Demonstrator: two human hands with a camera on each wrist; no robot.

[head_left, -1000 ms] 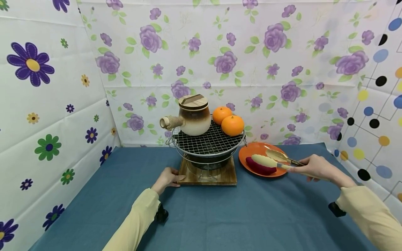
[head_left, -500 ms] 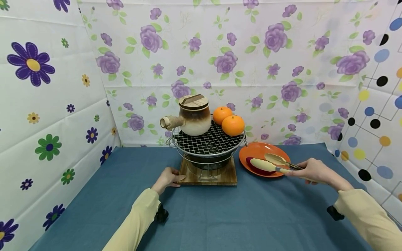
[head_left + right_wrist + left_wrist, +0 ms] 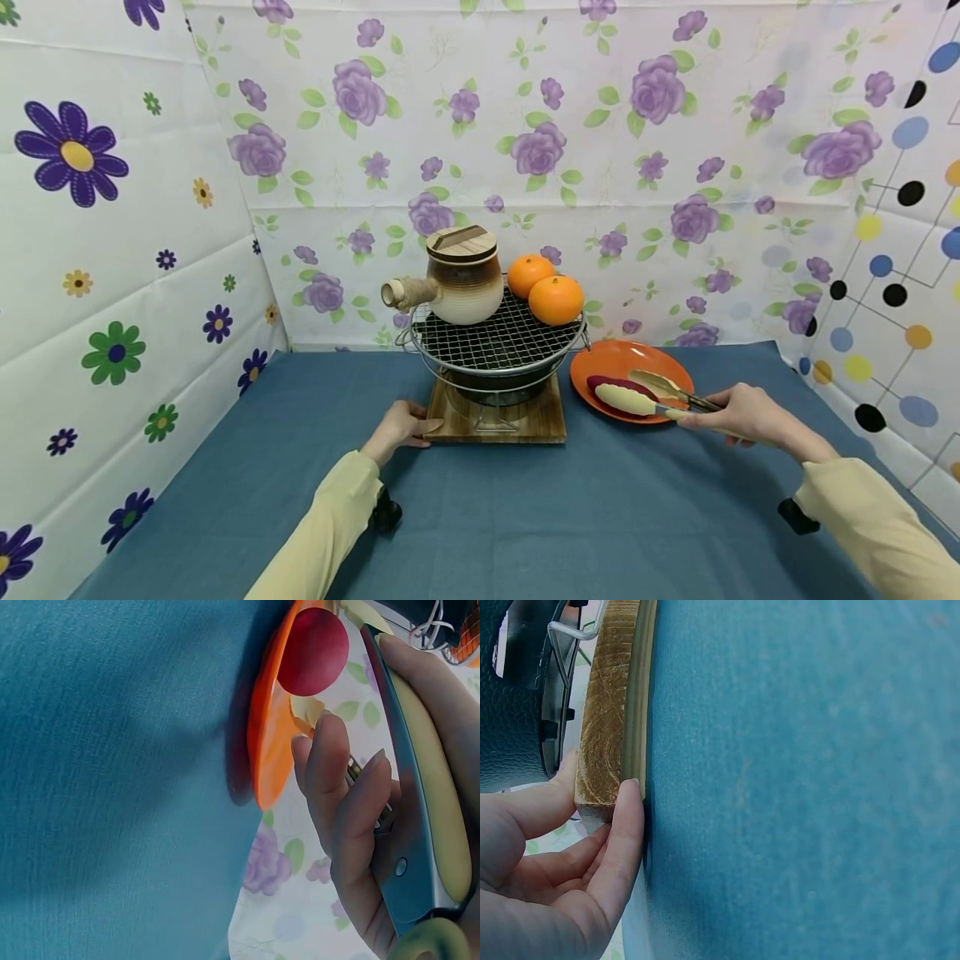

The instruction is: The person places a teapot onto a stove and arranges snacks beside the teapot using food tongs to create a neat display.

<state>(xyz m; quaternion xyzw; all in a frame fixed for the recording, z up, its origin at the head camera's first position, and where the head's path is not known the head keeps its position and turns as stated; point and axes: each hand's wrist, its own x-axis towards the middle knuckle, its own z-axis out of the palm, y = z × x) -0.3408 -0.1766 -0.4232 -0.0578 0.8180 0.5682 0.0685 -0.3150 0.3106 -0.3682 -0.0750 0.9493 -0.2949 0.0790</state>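
My right hand (image 3: 750,414) holds a pair of tongs (image 3: 435,802) with cream tips, thumb along one arm and fingers round the other. In the head view the tongs' spread tips reach over an orange plate (image 3: 611,358), one in front of a dark red sweet potato (image 3: 313,652) and one behind it. The front tip covers part of the sweet potato. With thumb above and a finger against the lower edge, my left hand (image 3: 397,427) pinches the near left corner of a square wooden board (image 3: 606,727) under the grill.
On the board stands a round grill (image 3: 487,354) with a wire mesh top. A lidded clay pot (image 3: 467,287) and two oranges (image 3: 557,300) sit on the mesh, the pot's handle jutting left. Patterned cloth walls (image 3: 450,125) enclose the blue table (image 3: 525,517).
My right hand has moved slightly down and left with the tongs, their front tip lowering across the sweet potato. The left hand stays at the board's corner.
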